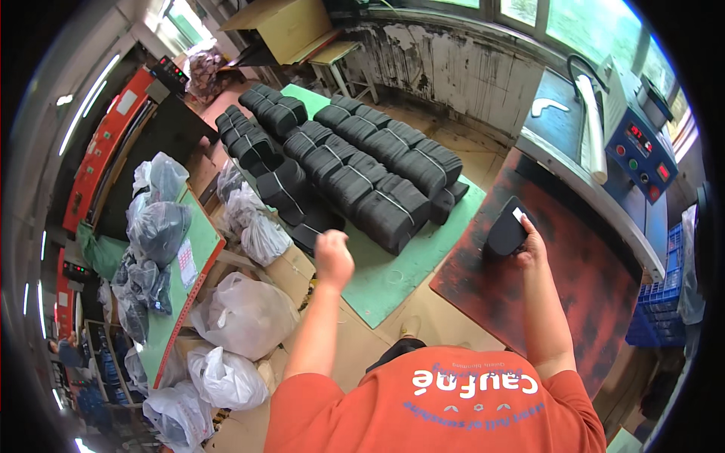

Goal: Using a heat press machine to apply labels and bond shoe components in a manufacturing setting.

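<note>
My right hand (532, 247) is closed on the near edge of a flat black rounded pad (507, 226). A small white patch (519, 214) shows on the pad by my fingertips. The pad is over the dark red worn board (578, 264) of the machine on the right. My left hand (334, 259) is curled closed beside the near left edge of the green table (385, 291); whether anything is in its fingers is hidden. Just beyond it lie black pieces (306, 235). Bundles of stacked black pads (389, 211), tied with pale string, stand in rows on that table.
A press machine with a control box (642, 155) and a pale lever (590, 128) stands at the right; a white curved piece (549, 106) lies on it. Blue crates (661, 294) are beside it. Plastic bags (245, 315) crowd the left floor and another green table (170, 325).
</note>
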`<state>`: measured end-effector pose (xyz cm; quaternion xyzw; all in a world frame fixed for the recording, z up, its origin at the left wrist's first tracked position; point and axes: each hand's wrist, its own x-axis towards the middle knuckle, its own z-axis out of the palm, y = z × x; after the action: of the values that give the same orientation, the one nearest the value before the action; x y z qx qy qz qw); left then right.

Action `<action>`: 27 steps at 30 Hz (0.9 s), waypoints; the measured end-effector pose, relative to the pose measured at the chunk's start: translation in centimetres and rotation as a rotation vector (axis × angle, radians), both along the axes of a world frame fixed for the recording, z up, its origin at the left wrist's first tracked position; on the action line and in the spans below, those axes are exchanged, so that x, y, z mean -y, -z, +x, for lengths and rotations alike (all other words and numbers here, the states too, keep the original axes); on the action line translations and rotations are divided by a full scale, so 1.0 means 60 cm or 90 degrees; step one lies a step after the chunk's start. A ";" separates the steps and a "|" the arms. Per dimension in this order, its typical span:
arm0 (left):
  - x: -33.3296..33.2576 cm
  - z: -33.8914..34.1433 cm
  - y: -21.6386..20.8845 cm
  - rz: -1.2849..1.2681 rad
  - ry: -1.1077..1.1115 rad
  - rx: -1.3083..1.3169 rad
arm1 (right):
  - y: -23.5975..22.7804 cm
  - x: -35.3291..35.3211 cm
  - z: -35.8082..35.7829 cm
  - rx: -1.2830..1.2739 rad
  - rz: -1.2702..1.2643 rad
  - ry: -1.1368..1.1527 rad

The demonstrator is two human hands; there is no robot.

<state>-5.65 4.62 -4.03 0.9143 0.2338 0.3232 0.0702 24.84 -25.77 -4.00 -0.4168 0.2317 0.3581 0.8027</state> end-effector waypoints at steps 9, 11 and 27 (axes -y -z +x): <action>-0.368 -0.043 -0.035 -0.165 -0.251 -0.073 | -0.001 -0.006 -0.006 0.251 -0.378 0.184; -0.375 -0.040 -0.030 -0.153 -0.235 0.024 | -0.041 -0.012 -0.035 0.439 -0.498 0.196; -0.003 0.057 -0.227 -0.772 0.417 -0.034 | -0.271 -0.222 -0.297 1.603 -0.707 -0.530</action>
<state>-2.22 4.81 9.60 0.7445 0.0866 0.0747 0.6578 7.00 -12.43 12.25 -0.7399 -0.6485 -0.1729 0.0454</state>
